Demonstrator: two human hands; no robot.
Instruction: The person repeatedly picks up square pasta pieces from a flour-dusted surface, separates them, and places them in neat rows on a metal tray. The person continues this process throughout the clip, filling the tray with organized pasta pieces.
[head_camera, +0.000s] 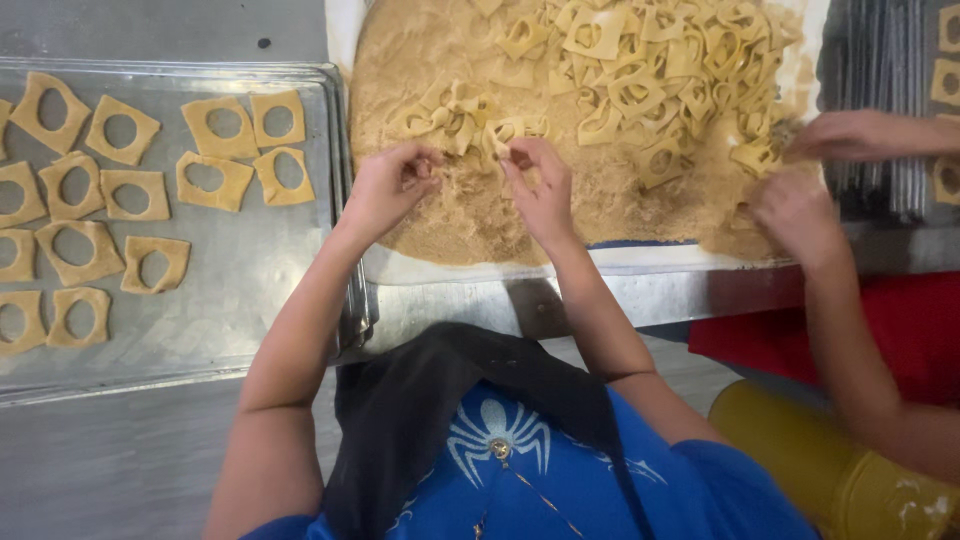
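Head camera, looking straight down.

**Asker:** What are the person's own hands doing?

**Describer:** Both sit at the centre of the frame, over a bed of tan crumbs (450, 215). The left hand (385, 190) has its fingertips pinched together near a small clump of dough pieces (455, 118); whether it grips any dough I cannot tell. The right hand (540, 190) has thumb and forefinger pinched together just below another dough piece (505, 130), touching or nearly so.

**Asker:** Where is the rest of the dough?

**Describer:** A loose heap of pale square dough rings (650, 70) lies at upper centre and upper right, on the crumbs. At the left of the frame a metal tray (260, 270) holds flat square rings (130, 190) laid out in rows, each with a round hole.

**Asker:** Is anyone else there?

**Describer:** Yes. At the right edge, another person's two hands (800, 210) reach into the heap's right side. A yellow container (830, 470) stands at lower right.
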